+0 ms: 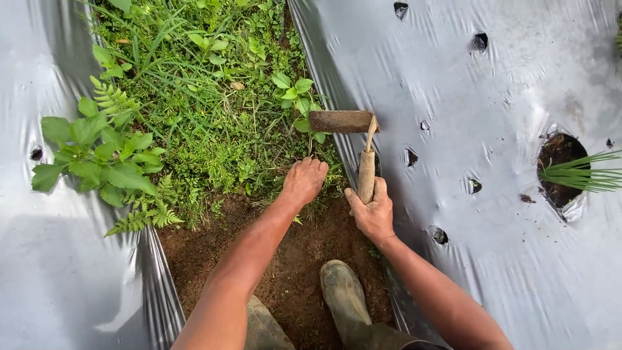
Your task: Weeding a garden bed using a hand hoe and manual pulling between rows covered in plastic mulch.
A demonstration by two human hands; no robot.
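My right hand (372, 212) grips the short wooden handle of a small hand hoe (342, 121), whose rusty flat blade is held over the weeds near the edge of the plastic sheet. My left hand (303, 181) is closed down on low weeds (214, 123) at the edge of bare brown soil (304, 259), fingers buried in the greenery. Both forearms reach forward from the bottom of the view. Two muddy rubber boots (343, 295) stand on the soil below the hands.
Silver plastic mulch (492, 97) covers the raised beds to the right and to the left (58, 272), with small punched holes. A larger hole at the right holds a thin-leaved green plant (573, 174). A leafy broad-leaved weed and ferns (103, 155) grow at the left edge of the furrow.
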